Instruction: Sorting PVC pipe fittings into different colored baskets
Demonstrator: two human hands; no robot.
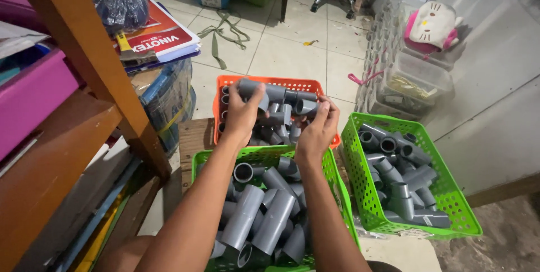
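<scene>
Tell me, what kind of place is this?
Probably a small storeroom or home workshop for plumbing parts. Three plastic baskets, one orange and two green, brim with grey pipe fittings; both hands reach into the orange one, beside wooden shelving and stacked clear boxes.

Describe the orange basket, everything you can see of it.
The orange basket is a rectangular plastic crate with perforated, grid-like walls and a solid rim. It stands upright on the floor beyond a green basket that partly hides its near side. It is heaped with short grey pipe fittings, several showing open round ends along its left wall. Both hands work over it: the left hand grips a grey fitting, and the right hand closes its fingers on another. Its far rim borders pale floor tiles.
</scene>
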